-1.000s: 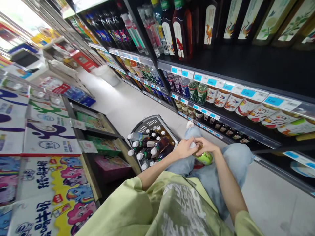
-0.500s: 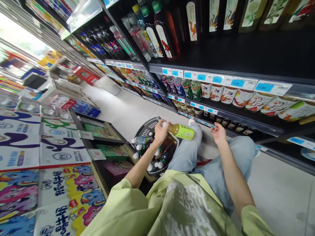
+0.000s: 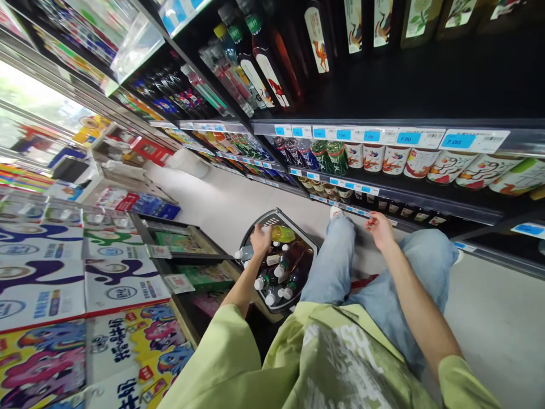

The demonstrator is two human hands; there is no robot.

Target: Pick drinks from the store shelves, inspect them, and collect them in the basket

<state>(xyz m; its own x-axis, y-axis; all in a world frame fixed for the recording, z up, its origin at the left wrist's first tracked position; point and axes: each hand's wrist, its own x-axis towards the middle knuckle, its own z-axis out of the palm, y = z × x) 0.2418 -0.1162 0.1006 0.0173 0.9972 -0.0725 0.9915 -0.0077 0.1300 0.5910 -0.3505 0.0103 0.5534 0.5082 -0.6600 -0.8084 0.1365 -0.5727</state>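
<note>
Left hand holding a yellow-green bottle by its capped end, above a basket of drinks

A long black store shelf (image 3: 404, 91) runs across the far side, beyond both hands and closest to the right one. It carries rows of bottles, jars (image 3: 421, 165) and blue-and-white price tags (image 3: 411, 138). Well to the left of the left hand, stacked printed boxes (image 3: 128, 284) slope along the near side. Between these, a person in a pale green shirt (image 3: 340, 363) and light blue jeans (image 3: 327, 258) sits or crouches low, knees apart.

Directly under the left hand, just outside the knee on that side, is a dark basket (image 3: 297, 227). Dark drink bottles (image 3: 293, 258) crowd it, lying at different slants, many showing white caps (image 3: 279, 271).

The yellow-green bottle (image 3: 284, 233) is at the basket's far end, above the other bottles. It lies nearly flat, its long axis running crossways: neck at the left hand, base pointing away to the right, toward the right hand's side. Whether it rests on the bottles below, I cannot tell.

The left hand (image 3: 260, 240) is closed around the neck and cap, thumb and fingers partly hiding them. It is clearly the nearer hand; the right hand (image 3: 380, 230) is well apart, raised over the other knee near the shelf's lower edge, fingers loosely bent, nothing visible in them.
</note>
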